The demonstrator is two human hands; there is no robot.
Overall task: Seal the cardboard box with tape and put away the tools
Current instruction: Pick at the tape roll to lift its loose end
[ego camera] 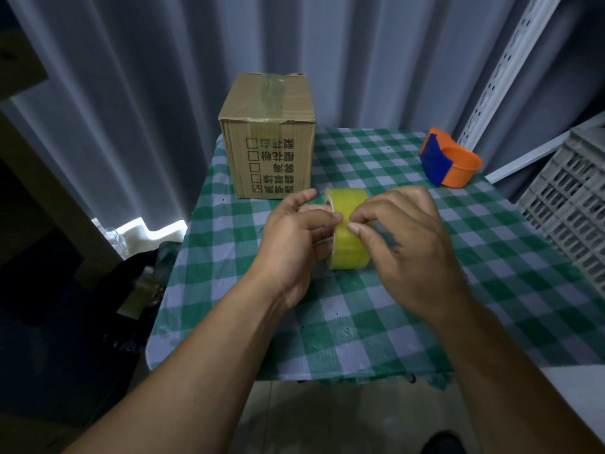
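Observation:
A closed cardboard box with printed characters stands at the table's far left corner, with a strip of clear tape along its top seam. A yellowish roll of tape stands on its edge in the middle of the table. My left hand grips the roll from the left side. My right hand rests on the roll from the right, its thumb and forefinger pinching at the tape's surface on top. An orange tape cutter with a blue blade guard lies at the far right.
The table wears a green and white checked cloth. A grey plastic crate stands to the right, beside a white slotted metal upright. Grey curtains hang behind. Dark clutter and white foam lie on the floor at left.

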